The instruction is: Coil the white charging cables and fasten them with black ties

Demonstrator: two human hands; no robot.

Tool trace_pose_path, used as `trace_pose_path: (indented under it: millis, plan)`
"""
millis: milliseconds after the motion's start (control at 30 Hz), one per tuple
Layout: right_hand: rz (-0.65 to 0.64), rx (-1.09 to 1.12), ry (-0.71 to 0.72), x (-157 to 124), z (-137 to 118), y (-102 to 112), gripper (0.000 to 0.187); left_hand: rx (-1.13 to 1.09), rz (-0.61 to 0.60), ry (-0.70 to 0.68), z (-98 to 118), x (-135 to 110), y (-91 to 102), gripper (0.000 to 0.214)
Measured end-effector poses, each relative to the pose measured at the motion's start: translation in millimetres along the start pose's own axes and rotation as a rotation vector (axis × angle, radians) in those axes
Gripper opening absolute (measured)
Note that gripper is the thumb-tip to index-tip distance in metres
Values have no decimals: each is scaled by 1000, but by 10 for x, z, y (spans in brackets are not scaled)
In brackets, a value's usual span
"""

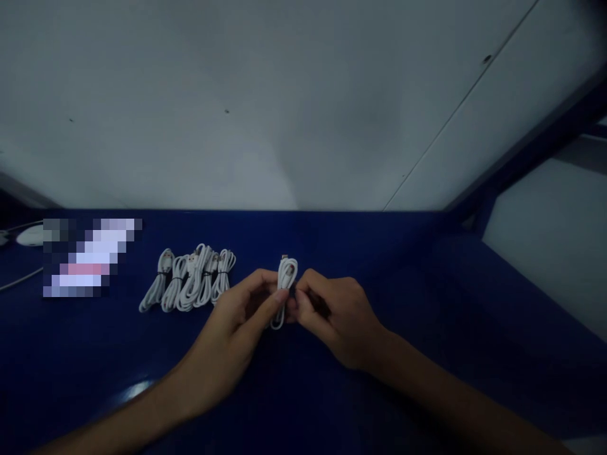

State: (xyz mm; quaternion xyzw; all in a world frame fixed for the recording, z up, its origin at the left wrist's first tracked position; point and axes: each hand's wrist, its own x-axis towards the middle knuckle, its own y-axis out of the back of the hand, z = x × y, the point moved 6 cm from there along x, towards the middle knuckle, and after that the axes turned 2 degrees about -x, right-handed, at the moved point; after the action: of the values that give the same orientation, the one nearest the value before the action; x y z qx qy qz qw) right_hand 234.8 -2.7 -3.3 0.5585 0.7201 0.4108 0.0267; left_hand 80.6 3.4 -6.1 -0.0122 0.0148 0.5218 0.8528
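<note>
My left hand [246,309] is closed on a coiled white USB cable [287,273], thumb pressed across the middle of the loops. The bundle stands nearly upright, with a metal plug end showing at its top. Close beside it, on the right, my right hand [334,309] has thumb and forefinger pinched together. Whatever lies in that pinch, if anything, is too small or dark to make out. To the left of my hands lie several coiled white cables [192,284] in a row, some with a dark tie around the middle.
A blue table [303,392] spreads under my hands, with a pale wall panel [237,126] behind it. At the left are a blurred-out, lit rectangular object [97,253], a white rounded object [31,236] and a white cord [21,280]. A blue frame post [535,148] rises at right.
</note>
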Motion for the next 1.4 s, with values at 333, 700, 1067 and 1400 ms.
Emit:
trace_pose_path:
  millis: [333,700,1067,1400]
  plan:
    - [-11,40,42,8,-44,0,19,1,-30,80,-46,-109,-61,28]
    - [0,180,-23,-10,-62,38,18,100,64,-44,-46,-91,27,15]
    - [-162,994,-457,24,100,-113,29,309,261,-204,127,-127,115,18]
    - [-84,687,-445,13,155,-2,33,196,202,-74,20,-74,109,25]
